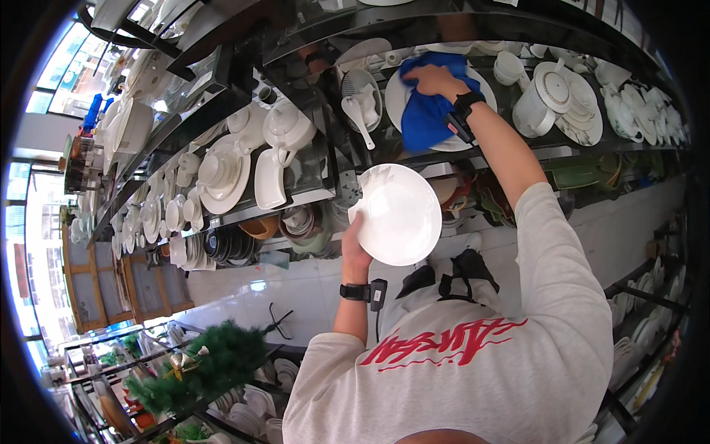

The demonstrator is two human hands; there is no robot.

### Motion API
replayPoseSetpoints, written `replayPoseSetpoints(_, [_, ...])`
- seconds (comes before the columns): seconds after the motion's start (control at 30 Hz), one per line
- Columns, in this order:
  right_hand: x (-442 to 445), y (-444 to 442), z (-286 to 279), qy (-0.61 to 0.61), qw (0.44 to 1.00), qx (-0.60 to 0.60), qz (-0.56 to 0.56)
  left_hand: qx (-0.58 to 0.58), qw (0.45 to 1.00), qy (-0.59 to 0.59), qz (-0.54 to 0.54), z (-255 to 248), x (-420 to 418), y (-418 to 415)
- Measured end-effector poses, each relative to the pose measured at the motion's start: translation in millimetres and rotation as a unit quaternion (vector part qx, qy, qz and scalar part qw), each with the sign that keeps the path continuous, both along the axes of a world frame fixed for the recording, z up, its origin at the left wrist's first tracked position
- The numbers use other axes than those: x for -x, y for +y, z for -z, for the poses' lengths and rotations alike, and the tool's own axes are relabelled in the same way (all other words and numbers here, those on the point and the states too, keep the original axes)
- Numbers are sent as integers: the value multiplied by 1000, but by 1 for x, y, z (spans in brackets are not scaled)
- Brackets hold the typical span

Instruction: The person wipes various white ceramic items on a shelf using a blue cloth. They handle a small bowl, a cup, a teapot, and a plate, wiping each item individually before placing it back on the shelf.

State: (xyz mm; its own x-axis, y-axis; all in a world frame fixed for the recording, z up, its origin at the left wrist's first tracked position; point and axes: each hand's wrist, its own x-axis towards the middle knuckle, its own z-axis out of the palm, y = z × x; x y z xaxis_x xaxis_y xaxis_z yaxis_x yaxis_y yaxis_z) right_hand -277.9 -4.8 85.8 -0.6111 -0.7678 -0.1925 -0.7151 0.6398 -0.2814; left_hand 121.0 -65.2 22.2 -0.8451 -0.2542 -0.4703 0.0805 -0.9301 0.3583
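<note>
My left hand [355, 247] grips a round white plate [402, 222] by its edge, tilted up in front of the shelf. The plate has a grey pattern near its rim and a notch-like outline at the left. On the glass shelf, my right hand [435, 80] holds a bunched blue cloth [427, 122] against a large white plate [395, 100]. The cloth covers most of that plate. Left of it lies an oval white dish [375, 83] with a white ceramic spoon [358, 119] on it.
A lidded white pot [535, 111] and a white cup [507, 67] stand right of the cloth. Teapots [285, 125] and a rectangular dish [270, 180] crowd the left shelf. Bowls [299, 219] fill the lower shelf. Behind are a green artificial tree [216, 361] and more racks.
</note>
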Motion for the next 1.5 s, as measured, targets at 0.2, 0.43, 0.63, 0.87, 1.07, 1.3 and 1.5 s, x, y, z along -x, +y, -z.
replayPoseSetpoints(0.2, [19, 1, 28, 74, 984, 16, 161, 18, 1000, -9, -14, -2, -9, -2])
replayPoseSetpoints(0.43, [14, 0, 7, -90, 978, 49, -184, 17, 1000, -18, -19, 0, -11, 0])
replayPoseSetpoints(0.63, [4, -4, 9, 58, 992, 16, 110, 40, 999, -13, 2, 3, -12, 2])
replayPoseSetpoints(0.87, [-12, 9, 11, -33, 979, 65, -188, 52, 998, -22, -19, -2, -20, 3])
replayPoseSetpoints(1.07, [-63, 45, -30, -89, 972, -14, -217, 51, 999, -3, -18, -9, -14, 3])
replayPoseSetpoints(1.3, [-60, 66, -26, -3, 988, 73, -135, 36, 999, 29, 17, -8, -16, 4])
replayPoseSetpoints(1.5, [-90, 54, 16, 19, 978, 127, -166, 31, 999, 28, 22, -9, -16, 12])
